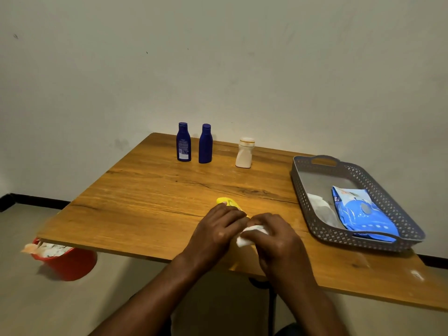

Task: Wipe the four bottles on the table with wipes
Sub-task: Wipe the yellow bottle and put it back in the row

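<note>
A yellow bottle (226,201) lies tilted over the near middle of the wooden table (145,195), mostly hidden by my hands. My left hand (218,229) grips its body. My right hand (274,236) presses a crumpled white wipe (249,235) against the bottle's lower part. Two dark blue bottles (183,142) (205,143) stand upright side by side at the table's far edge. A white bottle (244,153) with a pale cap stands to their right.
A grey perforated basket (300,187) sits at the table's right side, holding a blue pack of wipes (361,212) and a loose white wipe (321,207). A red bin (70,265) with used wipes stands on the floor under the table's left corner.
</note>
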